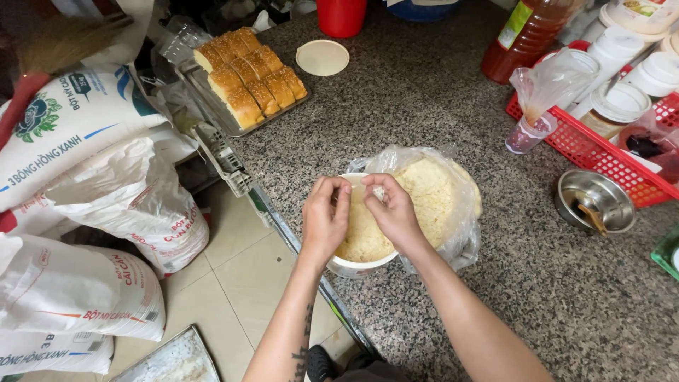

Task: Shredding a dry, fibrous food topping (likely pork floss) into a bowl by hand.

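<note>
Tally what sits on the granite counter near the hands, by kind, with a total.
White tub of crumbly dough: 1
Clear plastic bag: 1
Tray of bread rolls: 1
Round cream lid: 1
Steel bowl: 1
Red basket: 1
Total: 6

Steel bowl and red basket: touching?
Cannot tell. In the head view the steel bowl sits right at the red basket edge; the rims overlap, showing no plain contact or gap.
</note>
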